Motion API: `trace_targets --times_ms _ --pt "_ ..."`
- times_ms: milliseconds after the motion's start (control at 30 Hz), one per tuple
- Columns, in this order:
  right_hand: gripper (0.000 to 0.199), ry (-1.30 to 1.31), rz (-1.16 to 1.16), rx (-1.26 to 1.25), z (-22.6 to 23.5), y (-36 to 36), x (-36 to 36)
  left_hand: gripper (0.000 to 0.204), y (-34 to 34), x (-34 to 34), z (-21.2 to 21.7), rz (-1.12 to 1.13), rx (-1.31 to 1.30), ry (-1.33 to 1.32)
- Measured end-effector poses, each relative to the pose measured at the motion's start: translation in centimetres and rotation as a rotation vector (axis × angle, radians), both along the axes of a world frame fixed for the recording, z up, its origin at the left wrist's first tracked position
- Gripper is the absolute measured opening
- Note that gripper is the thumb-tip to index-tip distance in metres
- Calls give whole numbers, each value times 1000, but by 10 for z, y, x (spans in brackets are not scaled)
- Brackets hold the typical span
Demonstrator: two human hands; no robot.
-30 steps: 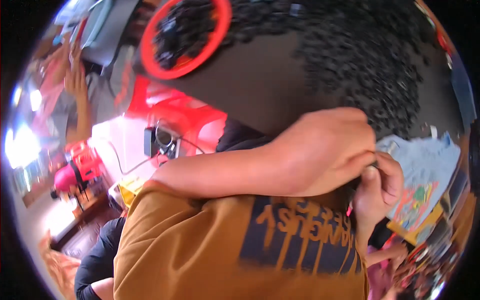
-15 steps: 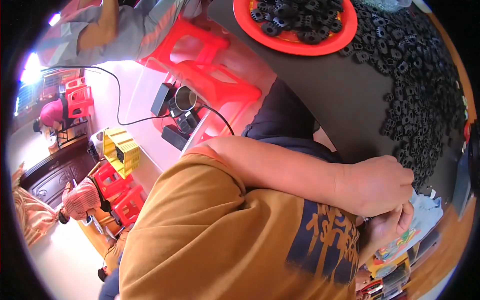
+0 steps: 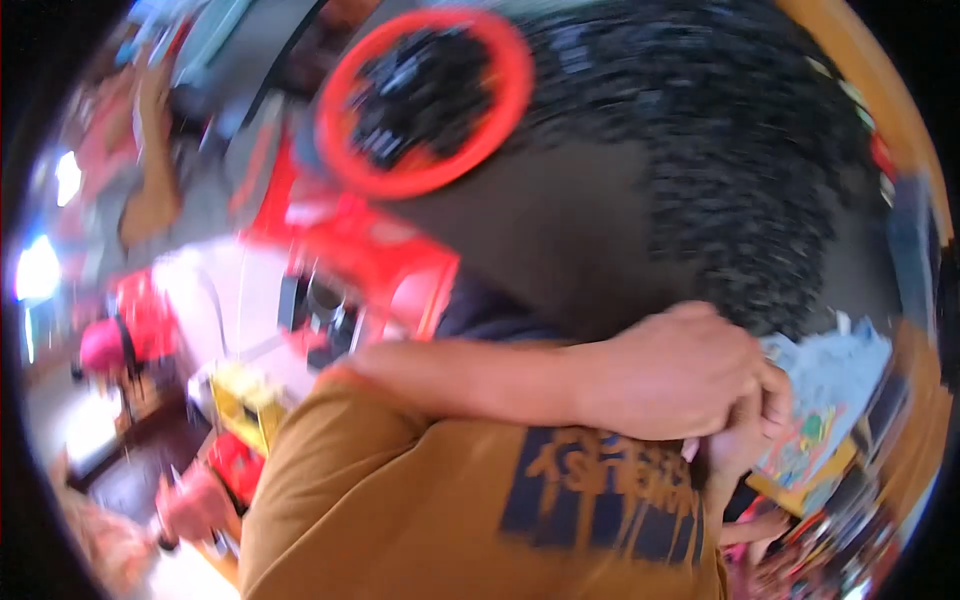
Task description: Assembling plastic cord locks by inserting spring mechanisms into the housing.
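My left hand (image 3: 672, 372) is closed, its fingers curled down against my right hand (image 3: 750, 425) in front of my brown shirt. The fingers of my right hand are bent as well, pressed up to the left. Whatever lies between them is hidden; only a tiny pale spot shows beneath my left hand. Just beyond the hands, a broad spread of small black plastic pieces (image 3: 740, 190) covers much of the dark tabletop (image 3: 550, 215). More black pieces (image 3: 425, 95) are heaped in a round red tray (image 3: 512, 85) at the far left of the table.
A light-blue printed bag or cloth (image 3: 835, 375) lies right of my hands. Red plastic stools (image 3: 410, 275) stand left of the table, with a yellow crate (image 3: 245, 400) farther off. Another person's arm (image 3: 152, 190) shows at upper left. Motion smears the picture.
The view has swung, so the red tray and black pieces now sit lower and farther left. Both hands stay pressed together, appearing slightly farther left.
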State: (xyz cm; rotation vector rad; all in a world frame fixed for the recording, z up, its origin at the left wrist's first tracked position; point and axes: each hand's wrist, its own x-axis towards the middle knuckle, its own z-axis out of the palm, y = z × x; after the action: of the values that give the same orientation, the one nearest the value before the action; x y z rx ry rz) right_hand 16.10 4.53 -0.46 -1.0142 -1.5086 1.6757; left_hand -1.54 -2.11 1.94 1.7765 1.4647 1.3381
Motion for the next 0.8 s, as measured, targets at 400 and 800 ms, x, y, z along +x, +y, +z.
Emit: trace_targets --times_ms 400,800 --pt "22 142 110 -24 64 61 3 27 8 0 4 161 75 110" --pt "60 -311 -439 583 106 314 19 22 5 5 -1 162 64 104"
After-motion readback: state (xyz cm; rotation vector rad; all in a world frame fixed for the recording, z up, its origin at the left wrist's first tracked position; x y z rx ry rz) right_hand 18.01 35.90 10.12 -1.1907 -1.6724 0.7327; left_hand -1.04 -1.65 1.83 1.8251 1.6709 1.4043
